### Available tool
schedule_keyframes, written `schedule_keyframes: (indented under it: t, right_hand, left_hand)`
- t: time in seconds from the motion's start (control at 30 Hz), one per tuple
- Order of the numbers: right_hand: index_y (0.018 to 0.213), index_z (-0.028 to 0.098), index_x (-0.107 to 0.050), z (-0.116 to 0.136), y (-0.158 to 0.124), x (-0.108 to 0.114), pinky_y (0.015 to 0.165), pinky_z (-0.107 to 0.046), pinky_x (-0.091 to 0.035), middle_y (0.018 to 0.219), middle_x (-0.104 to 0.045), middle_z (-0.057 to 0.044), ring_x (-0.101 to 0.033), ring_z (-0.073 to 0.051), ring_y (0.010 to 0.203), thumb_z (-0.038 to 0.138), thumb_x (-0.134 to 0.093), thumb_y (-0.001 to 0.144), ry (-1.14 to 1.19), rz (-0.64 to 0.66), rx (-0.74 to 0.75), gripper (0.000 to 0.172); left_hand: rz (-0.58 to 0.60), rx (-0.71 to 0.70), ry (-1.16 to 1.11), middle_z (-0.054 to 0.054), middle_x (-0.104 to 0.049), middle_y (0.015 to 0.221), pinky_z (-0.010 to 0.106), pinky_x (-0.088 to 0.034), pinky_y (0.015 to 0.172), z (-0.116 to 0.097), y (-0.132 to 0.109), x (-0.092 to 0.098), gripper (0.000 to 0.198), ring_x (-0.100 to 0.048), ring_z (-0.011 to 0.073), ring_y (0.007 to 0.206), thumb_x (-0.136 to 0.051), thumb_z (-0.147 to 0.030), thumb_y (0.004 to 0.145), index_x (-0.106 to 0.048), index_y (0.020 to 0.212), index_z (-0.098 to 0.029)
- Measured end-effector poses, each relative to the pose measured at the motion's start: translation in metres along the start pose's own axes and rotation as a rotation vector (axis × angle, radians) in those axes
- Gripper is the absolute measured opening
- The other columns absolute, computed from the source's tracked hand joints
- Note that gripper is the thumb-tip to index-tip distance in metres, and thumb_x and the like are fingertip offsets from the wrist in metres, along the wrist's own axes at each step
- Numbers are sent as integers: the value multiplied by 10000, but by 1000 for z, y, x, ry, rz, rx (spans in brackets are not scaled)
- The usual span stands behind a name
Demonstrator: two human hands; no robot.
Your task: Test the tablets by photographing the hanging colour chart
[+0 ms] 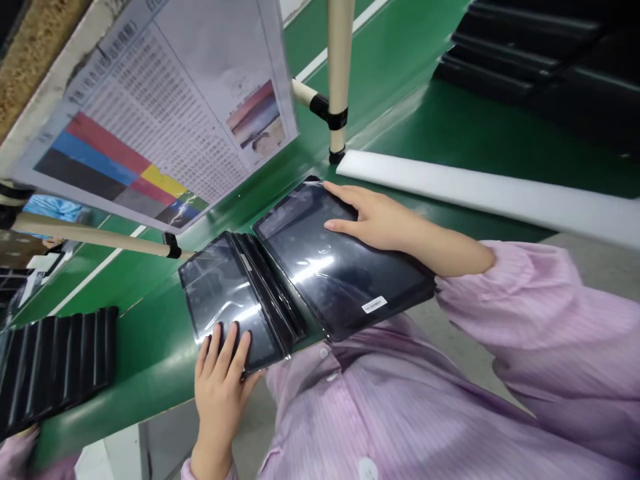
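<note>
Two glossy black display panels in clear film lie side by side at the green bench's near edge. On the smaller-looking left panel (220, 287), my left hand (220, 380) has its fingers on top and its thumb at the near edge. Several more black panels (275, 287) lie overlapped just right of it. My right hand (375, 217) rests on the right panel (320, 267), fingers stretched over its upper right part and thumb apart. A small white label (375, 305) sits near that panel's lower edge.
A printed sheet with colour blocks (165, 113) hangs at upper left by a cream pipe frame (339, 73). A white foam strip (475, 193) lies on the right. Dark panels are stacked at upper right (525, 60) and lower left (60, 367). Another person's hand (25, 433) shows at lower left.
</note>
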State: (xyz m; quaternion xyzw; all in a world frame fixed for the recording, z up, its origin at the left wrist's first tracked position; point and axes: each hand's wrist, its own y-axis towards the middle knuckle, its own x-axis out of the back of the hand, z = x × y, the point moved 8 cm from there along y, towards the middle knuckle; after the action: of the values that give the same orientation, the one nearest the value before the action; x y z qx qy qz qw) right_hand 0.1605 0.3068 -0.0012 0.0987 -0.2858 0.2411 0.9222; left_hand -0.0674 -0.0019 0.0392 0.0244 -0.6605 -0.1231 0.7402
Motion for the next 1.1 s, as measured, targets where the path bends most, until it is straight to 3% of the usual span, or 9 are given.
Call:
schedule_keyframes:
  t: [0.1,0.17,0.27,0.33,0.4,0.5,0.6,0.9,1.1]
  right_hand:
    - [1575,298,-378,2,-1,0,923,-501,-551,1522,-495,-81,-664,-237,856,529,-612,863,0,13,18,784]
    - [1583,274,-363,2,-1,0,905,-499,-564,1531,-485,-91,-666,-237,855,499,-596,872,-16,26,22,781]
    - [1589,248,-354,2,-2,-1,906,-506,-569,1536,-480,-101,-677,-254,899,469,-574,887,-29,34,20,769]
    - [1587,248,-359,4,-3,0,943,-514,-560,1546,-472,-93,-673,-285,1020,447,-560,897,-21,23,41,745]
    - [1588,253,-356,5,-4,0,1011,-521,-533,1564,-455,-76,-631,-311,1183,426,-550,906,-10,18,56,730]
    - [1594,242,-344,5,-4,-1,1157,-530,-423,1594,-415,-61,-487,-315,1401,401,-548,913,-17,22,56,728]
    - [1599,239,-331,4,-6,-1,1217,-542,-344,1608,-389,-52,-405,-306,1470,392,-542,924,-34,27,63,723]
    - [1594,285,-333,3,-10,3,1140,-525,-441,1582,-434,-19,-524,-308,1367,371,-579,931,-9,1,32,713]
    - [1586,312,-341,1,-9,2,1154,-542,-418,1581,-436,12,-511,-318,1378,384,-608,918,-20,-4,33,723]
  left_hand:
    - [-36,7,-44,120,-604,1455,513,-300,1220,0,-3,5,707,-399,338,1480,-743,-397,859,-473,1502,-283]
    - [-84,155,-152,131,-557,1499,541,-291,1219,13,-6,9,713,-385,349,1486,-720,-446,864,-465,1507,-274]
    - [-171,724,-407,153,-435,1589,520,-361,1182,60,-29,1,772,-428,347,1456,-687,-510,865,-407,1539,-259]
    - [-179,1094,-642,149,-472,1561,450,-414,1147,80,-52,-16,772,-509,314,1392,-675,-540,862,-418,1529,-249]
    - [-158,1271,-862,124,-609,1424,401,-451,1108,84,-62,-33,720,-594,283,1292,-686,-575,838,-518,1449,-233]
    - [-139,1311,-995,73,-711,1219,362,-488,1046,86,-62,-39,637,-646,249,1171,-743,-577,787,-628,1302,-219]
    - [-114,1309,-1002,55,-723,1133,349,-528,971,88,-59,-34,628,-665,244,1097,-792,-569,735,-654,1234,-213]
    - [-152,1422,-987,3,-712,920,314,-570,815,83,-44,-21,528,-690,203,906,-817,-527,682,-663,1080,-215]
    - [-66,1420,-1010,3,-714,881,308,-565,715,88,-30,-28,531,-667,177,765,-841,-536,618,-648,977,-197]
